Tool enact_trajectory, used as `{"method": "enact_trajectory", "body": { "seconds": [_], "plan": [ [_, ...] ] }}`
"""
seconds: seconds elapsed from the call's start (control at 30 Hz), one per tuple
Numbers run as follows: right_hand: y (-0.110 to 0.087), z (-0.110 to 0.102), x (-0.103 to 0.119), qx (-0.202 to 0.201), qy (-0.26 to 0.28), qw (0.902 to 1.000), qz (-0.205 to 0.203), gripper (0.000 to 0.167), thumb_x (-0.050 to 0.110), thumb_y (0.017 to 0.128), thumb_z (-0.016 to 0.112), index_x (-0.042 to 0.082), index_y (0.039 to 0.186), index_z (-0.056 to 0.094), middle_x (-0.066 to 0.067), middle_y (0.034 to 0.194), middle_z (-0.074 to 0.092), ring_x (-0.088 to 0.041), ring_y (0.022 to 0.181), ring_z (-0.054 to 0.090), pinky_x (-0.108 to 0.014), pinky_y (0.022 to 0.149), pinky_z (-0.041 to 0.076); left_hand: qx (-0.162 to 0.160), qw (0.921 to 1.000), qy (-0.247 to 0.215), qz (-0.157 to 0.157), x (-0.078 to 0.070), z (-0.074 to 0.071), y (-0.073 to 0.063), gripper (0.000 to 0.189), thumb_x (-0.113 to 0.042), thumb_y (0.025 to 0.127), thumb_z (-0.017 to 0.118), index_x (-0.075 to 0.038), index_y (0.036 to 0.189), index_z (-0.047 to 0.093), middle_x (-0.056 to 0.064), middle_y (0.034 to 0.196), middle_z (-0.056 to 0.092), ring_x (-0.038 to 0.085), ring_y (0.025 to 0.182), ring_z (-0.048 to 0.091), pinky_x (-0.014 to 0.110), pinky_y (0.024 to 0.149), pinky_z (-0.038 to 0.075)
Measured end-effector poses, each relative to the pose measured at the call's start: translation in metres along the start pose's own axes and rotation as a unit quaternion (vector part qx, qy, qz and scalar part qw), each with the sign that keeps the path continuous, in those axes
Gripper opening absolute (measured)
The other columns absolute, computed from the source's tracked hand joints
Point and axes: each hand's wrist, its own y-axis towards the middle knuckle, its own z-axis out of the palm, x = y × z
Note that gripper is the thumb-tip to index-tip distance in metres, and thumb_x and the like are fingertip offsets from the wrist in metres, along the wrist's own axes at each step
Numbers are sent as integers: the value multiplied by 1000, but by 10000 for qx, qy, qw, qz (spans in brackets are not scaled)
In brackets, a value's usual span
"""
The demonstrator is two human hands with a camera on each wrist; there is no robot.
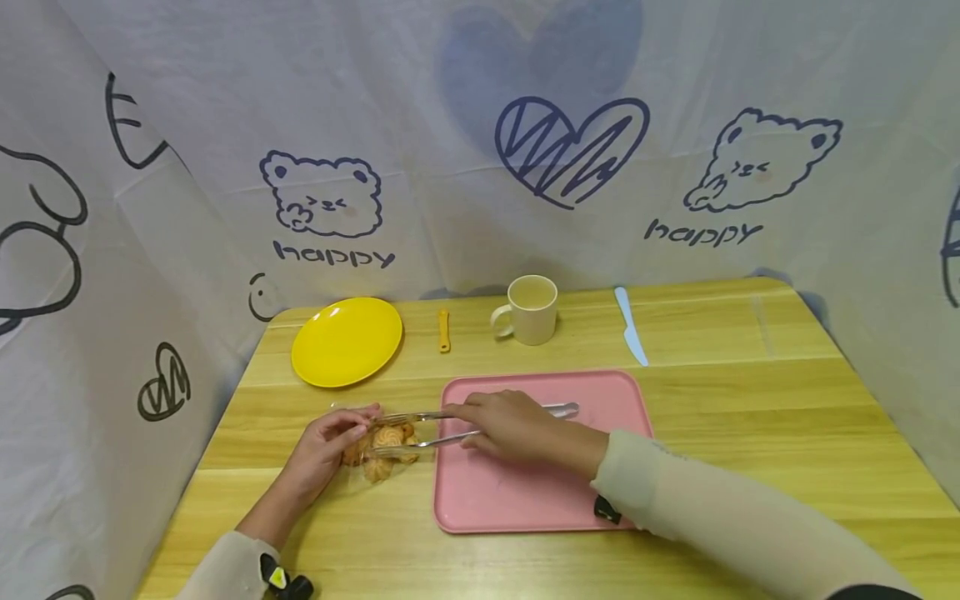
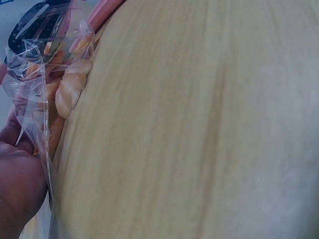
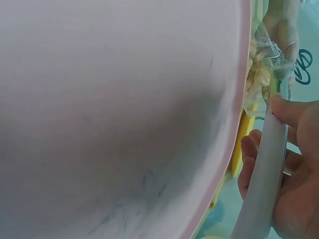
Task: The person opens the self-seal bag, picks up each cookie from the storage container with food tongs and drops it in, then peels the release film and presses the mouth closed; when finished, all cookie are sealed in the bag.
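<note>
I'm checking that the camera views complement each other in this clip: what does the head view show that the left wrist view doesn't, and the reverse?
Only head: the yellow plate, cream mug, pale blue knife and small orange handle.

Only left wrist: a close, side-on look at one twisted cookie, and dots on a dark thing I can't identify.

Both: the left hand, the clear bag, the wooden table and the pink tray, though left wrist catches only its edge.
</note>
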Motion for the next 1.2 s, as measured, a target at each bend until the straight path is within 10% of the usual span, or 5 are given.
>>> {"method": "enact_trajectory", "body": {
  "seconds": [0.77, 1.2],
  "plan": [
    [-30, -3, -20, 177, 691, 9974, 81, 61, 40, 100, 68, 17, 154, 50, -1, 126, 65, -15, 105, 63, -41, 94, 55, 14, 9999, -23, -152, -2, 0, 0, 12, -1, 103, 60, 6, 108, 69, 5, 130, 71, 11, 134, 57, 18, 109, 44],
    [-82, -13, -34, -269, 996, 9936, 468, 67, 43, 95, 74, 19, 153, 51, 3, 97, 59, -4, 75, 47, -26, 72, 45, 37, 9999, -72, -109, -2, -1, 0, 15, 1, 103, 58, -2, 108, 72, 6, 130, 71, 12, 134, 58, 20, 110, 44]
  ]
}}
